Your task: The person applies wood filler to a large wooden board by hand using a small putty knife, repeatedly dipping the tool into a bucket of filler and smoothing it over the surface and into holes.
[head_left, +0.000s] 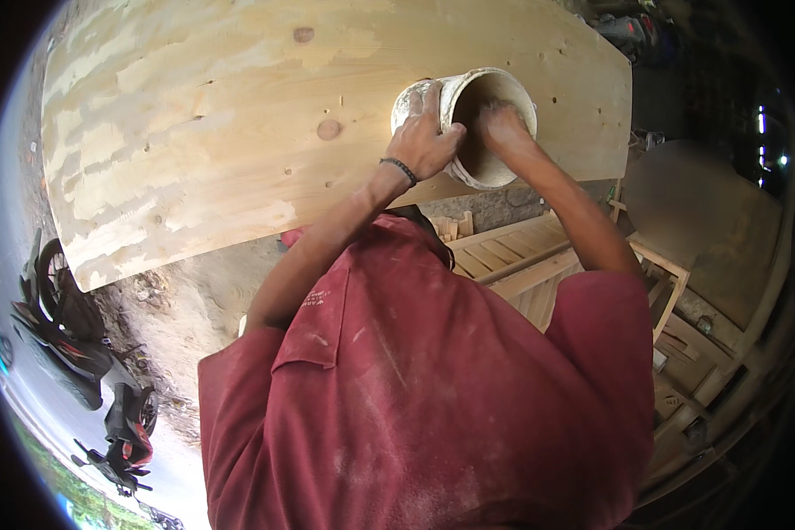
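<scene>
A left hand [426,141] grips the rim of a paste-caked white plastic bucket [468,124] tilted on a pale plywood table [194,132]; right hand [502,124] fingers, grip hidden, reach inside. Near the edge, it could tip off.

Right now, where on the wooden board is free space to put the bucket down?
The wooden board is bare left of the bucket, out to its far-left edge. It is crowded only at the right end, where the left hand and right hand grip the bucket.
</scene>
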`<state>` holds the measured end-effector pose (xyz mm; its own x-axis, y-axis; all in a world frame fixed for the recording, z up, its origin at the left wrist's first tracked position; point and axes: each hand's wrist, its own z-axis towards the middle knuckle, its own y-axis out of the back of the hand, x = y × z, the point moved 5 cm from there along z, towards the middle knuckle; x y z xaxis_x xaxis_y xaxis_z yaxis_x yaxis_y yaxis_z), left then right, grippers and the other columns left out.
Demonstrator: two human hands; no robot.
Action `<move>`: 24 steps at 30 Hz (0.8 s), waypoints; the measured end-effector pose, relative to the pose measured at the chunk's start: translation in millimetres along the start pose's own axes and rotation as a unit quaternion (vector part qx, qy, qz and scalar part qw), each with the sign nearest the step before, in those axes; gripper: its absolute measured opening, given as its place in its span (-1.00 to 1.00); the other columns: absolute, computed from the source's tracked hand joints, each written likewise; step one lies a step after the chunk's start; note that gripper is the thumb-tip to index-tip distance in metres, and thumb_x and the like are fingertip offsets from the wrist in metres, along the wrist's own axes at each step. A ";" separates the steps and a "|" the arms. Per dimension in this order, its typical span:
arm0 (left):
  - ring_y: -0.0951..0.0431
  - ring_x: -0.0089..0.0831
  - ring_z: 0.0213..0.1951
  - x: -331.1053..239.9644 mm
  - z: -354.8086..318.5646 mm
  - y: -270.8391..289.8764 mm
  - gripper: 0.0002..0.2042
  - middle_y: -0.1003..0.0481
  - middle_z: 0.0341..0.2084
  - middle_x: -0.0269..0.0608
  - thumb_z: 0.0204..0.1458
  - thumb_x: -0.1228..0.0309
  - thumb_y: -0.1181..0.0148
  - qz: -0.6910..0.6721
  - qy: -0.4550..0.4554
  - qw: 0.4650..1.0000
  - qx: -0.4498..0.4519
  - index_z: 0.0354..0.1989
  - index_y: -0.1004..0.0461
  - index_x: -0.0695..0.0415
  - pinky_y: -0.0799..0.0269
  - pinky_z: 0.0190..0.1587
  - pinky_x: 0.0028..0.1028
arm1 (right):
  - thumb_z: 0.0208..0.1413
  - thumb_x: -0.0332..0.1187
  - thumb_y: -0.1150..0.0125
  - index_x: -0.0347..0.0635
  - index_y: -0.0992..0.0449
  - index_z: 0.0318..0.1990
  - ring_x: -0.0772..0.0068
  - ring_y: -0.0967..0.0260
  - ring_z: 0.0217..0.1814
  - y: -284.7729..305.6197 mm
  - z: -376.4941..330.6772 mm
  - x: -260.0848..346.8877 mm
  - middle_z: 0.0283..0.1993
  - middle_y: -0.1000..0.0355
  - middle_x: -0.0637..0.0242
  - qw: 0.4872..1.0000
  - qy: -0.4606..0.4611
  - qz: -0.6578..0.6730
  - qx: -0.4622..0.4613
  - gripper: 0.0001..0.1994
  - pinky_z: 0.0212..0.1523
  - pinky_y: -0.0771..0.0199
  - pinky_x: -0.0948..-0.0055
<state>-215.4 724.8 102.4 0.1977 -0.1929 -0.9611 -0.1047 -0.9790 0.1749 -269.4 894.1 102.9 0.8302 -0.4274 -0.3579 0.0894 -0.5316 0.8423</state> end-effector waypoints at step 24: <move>-0.64 -0.13 -0.34 -20.7 -55.0 143.4 -0.46 -0.43 -0.05 0.07 0.04 0.54 0.13 -0.244 0.148 0.957 -0.057 0.27 -0.07 0.20 -0.68 -0.55 -0.38 | 0.31 -0.16 0.03 -0.17 -0.38 -0.16 0.68 -0.25 -0.58 92.1 -71.5 -71.8 -0.48 -0.34 0.42 0.319 -0.151 0.926 -0.136 -0.75 -0.59 -0.24 0.66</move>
<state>-180.9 584.7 159.2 0.4648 0.2956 -0.8346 0.1743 -0.9547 -0.2411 -281.4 928.1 235.0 -0.4881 0.1018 0.8669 -0.3230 0.9016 -0.2877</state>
